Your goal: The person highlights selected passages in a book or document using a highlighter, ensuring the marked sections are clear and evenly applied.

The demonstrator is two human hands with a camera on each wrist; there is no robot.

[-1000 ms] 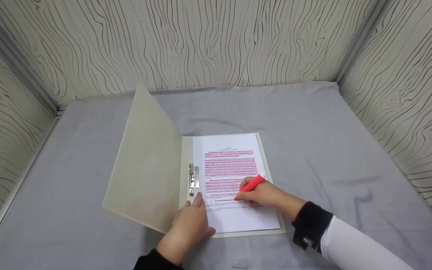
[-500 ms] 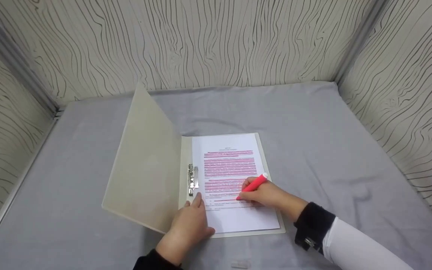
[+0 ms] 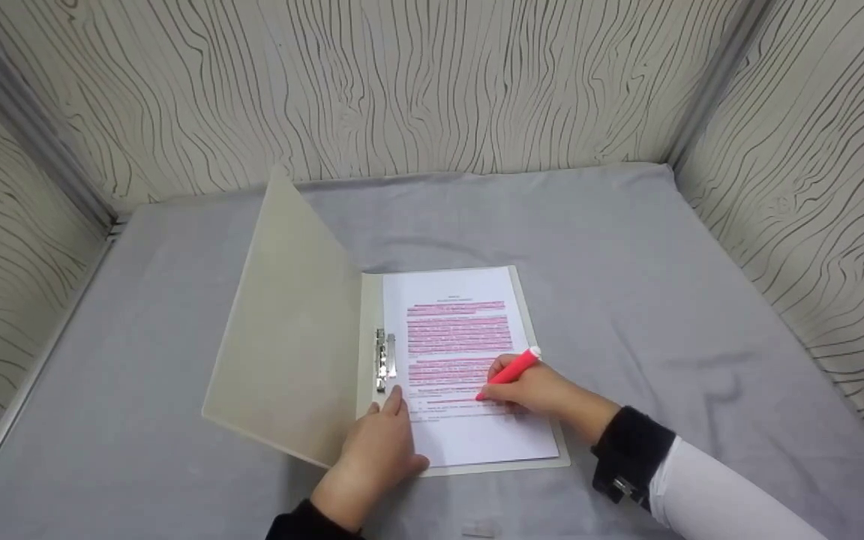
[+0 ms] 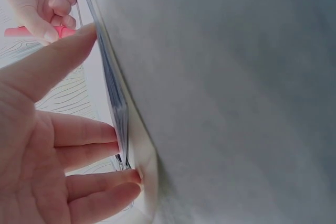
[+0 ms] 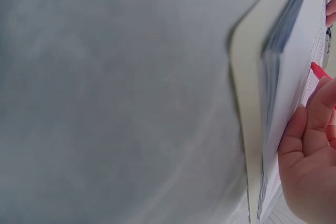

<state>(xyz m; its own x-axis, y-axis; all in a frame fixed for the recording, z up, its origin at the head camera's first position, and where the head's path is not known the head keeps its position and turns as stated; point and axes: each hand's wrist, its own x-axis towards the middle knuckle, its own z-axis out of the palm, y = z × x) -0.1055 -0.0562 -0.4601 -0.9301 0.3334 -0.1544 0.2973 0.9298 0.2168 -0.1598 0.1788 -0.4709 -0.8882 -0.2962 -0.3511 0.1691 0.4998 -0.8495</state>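
Note:
A printed sheet point(image 3: 469, 439) lies on top of a stack of paper in an opened ring folder point(image 3: 286, 330), many of its lines marked pink. My right hand point(image 3: 537, 388) pinches a pink highlighter point(image 3: 516, 367), its tip on a line of text in the lower half of the page. In the right wrist view, the side of that hand point(image 5: 310, 156) rests on the paper. My left hand point(image 3: 378, 442) presses the sheet's lower left part with straight fingers. The left wrist view shows its thumb and fingertips point(image 4: 84, 38) against the stack and the folder's spine edge.
The folder's cover stands up on the left. A metal ring clip point(image 3: 382, 360) runs along the spine. A small clear piece point(image 3: 481, 529) lies near the front edge of the grey cloth point(image 3: 627, 247). Patterned panels point(image 3: 432, 90) enclose the back and sides.
The right hand has slid the highlighter slightly to the right along the line, and the pink stroke is longer. The left hand has stayed in place on the page.

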